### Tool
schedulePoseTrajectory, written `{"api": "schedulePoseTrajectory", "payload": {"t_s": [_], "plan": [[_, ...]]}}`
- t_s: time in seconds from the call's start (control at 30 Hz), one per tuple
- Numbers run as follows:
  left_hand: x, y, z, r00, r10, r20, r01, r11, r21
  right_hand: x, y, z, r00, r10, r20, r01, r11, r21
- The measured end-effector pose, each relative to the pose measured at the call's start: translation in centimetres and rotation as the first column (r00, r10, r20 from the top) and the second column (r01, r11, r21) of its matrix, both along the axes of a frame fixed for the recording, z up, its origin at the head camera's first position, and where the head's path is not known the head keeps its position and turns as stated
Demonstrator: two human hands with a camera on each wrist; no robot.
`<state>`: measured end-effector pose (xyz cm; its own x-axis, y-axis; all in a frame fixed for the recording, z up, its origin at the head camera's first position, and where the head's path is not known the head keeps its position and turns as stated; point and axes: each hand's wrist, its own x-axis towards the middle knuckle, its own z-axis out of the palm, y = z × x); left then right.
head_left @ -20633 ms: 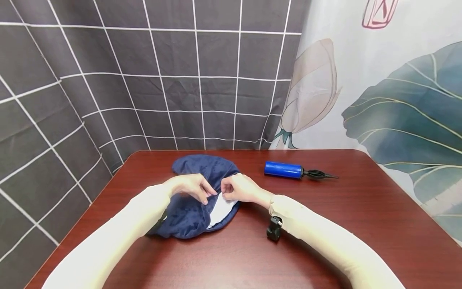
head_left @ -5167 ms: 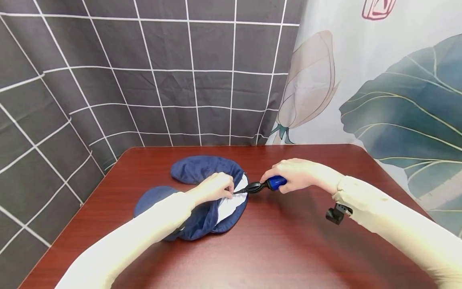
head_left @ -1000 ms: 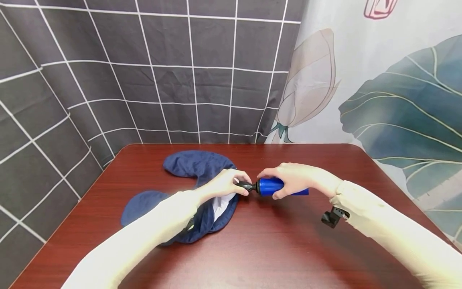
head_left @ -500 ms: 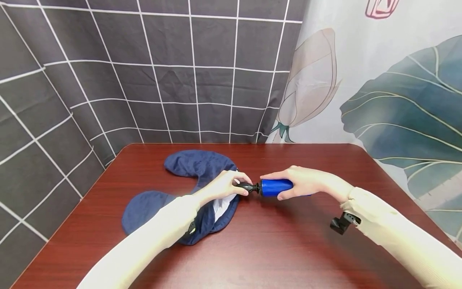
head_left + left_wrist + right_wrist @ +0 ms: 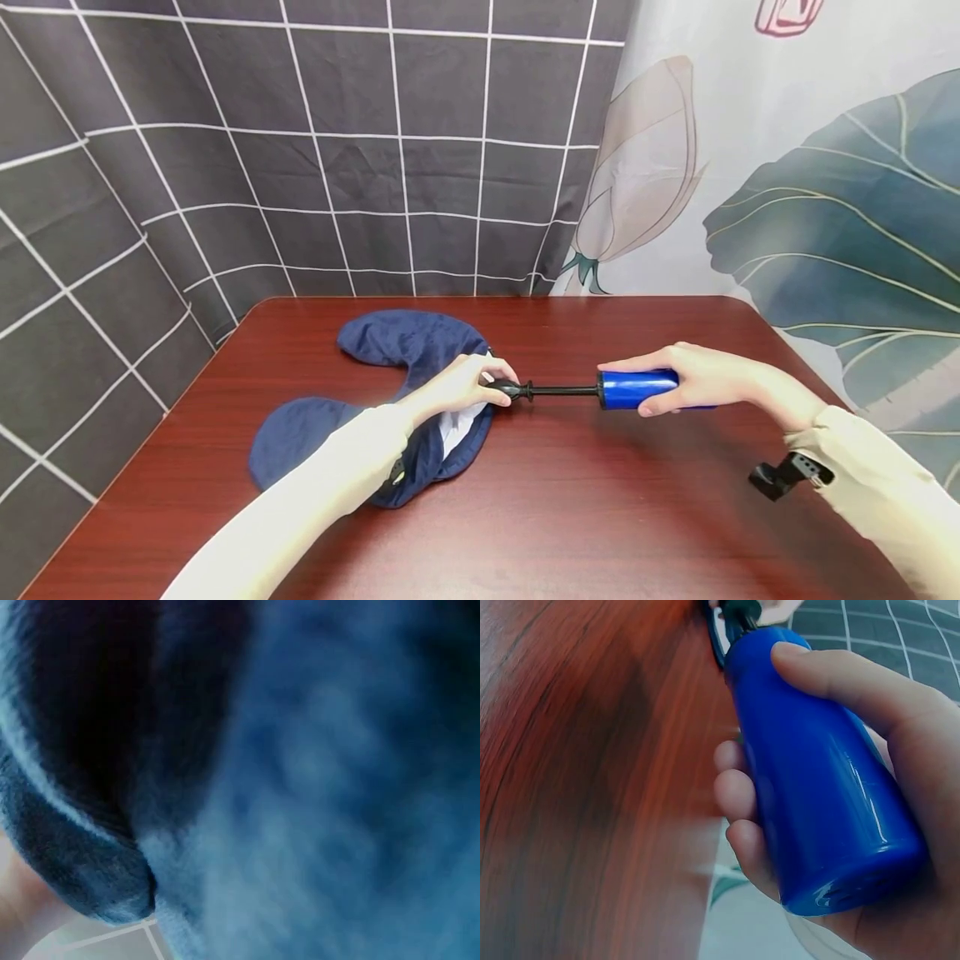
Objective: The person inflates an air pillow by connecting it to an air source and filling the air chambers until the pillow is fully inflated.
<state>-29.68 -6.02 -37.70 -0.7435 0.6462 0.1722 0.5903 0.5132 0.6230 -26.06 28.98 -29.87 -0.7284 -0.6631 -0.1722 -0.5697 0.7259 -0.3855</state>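
Right grip (image 5: 703, 375) clamped on the blue pump (image 5: 632, 390), right of centre; left grip (image 5: 463, 383) pinches its black handle (image 5: 504, 388) at the navy cushion (image 5: 442, 354), centre-left. Straight strokes, handle steady, should work best.

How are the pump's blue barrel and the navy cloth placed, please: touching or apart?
Apart: the head view shows a black rod and tabletop between the blue barrel and navy cloth.

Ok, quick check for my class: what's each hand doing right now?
Left hand: closed, holding the black pump end.
Right hand: closed, holding the blue pump barrel.
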Motion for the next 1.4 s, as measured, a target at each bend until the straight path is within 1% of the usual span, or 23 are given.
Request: {"api": "schedulePoseTrajectory", "payload": {"t_s": [0.1,0.17,0.23,0.3,0.4,0.53,0.6,0.7,0.83,0.97,1.1,1.17,1.27,1.37,1.4], "plan": [[0.1,-0.1,0.2,1.0,-0.003,0.013,0.003,1.0,-0.012,0.5,0.6,0.3,1.0,-0.012,0.017,0.013,1.0,-0.022],[0.2,-0.1,0.4,1.0,-0.007,0.018,0.007,1.0,-0.019,0.7,0.7,0.5,0.999,-0.023,0.045,0.024,0.999,-0.038],[0.2,-0.1,0.4,1.0,-0.009,0.013,0.009,1.0,-0.027,0.8,0.6,0.5,0.995,-0.037,0.093,0.043,0.997,-0.059],[0.1,-0.1,0.2,1.0,-0.01,0.017,0.011,1.0,-0.027,0.8,0.4,0.4,0.994,-0.044,0.102,0.05,0.997,-0.066],[0.1,-0.2,0.0,1.0,-0.012,0.024,0.012,1.0,-0.028,0.5,-0.4,0.1,0.994,-0.045,0.103,0.053,0.996,-0.071],[0.2,-0.4,-0.3,0.999,-0.02,0.036,0.021,0.999,-0.027,0.0,-2.5,-0.5,0.995,-0.039,0.092,0.043,0.998,-0.048],[0.1,-0.4,-0.4,0.999,-0.025,0.033,0.026,0.999,-0.019,-0.3,-3.7,-0.7,0.997,-0.032,0.07,0.034,0.999,-0.031],[-0.1,-0.4,-0.5,0.999,-0.024,0.038,0.024,1.0,-0.004,-0.9,-5.4,-0.9,1.0,-0.013,-0.012,0.013,1.0,0.003],[-0.4,-0.3,-0.5,0.999,-0.007,0.048,0.007,1.0,0.001,-1.5,-7.3,-1.4,0.993,0.016,-0.115,-0.012,0.999,0.031],[-0.5,-0.3,-0.3,0.998,0.003,0.063,-0.003,1.0,0.007,-1.7,-8.5,-1.9,0.989,0.011,-0.145,-0.004,0.999,0.045],[-0.4,-0.3,-0.1,0.995,0.023,0.097,-0.025,1.0,0.015,-1.6,-8.5,-1.9,0.99,-0.007,-0.141,0.014,0.999,0.044],[-0.4,-0.3,0.0,0.995,0.029,0.091,-0.029,1.0,0.008,-1.5,-8.2,-1.8,0.992,-0.006,-0.123,0.01,1.0,0.029],[-0.3,-0.2,0.2,0.998,0.031,0.058,-0.03,0.999,-0.018,-1.4,-7.3,-1.6,0.996,0.004,-0.093,-0.003,1.0,0.007],[-0.3,-0.1,0.3,0.999,0.046,0.024,-0.045,0.997,-0.06,-1.4,-6.1,-1.5,0.999,0.001,-0.032,-0.001,1.0,-0.021],[-0.2,-0.1,0.4,0.999,0.049,0.016,-0.048,0.996,-0.071,-1.4,-5.7,-1.4,1.0,0.0,-0.025,-0.001,1.0,-0.023]]}}
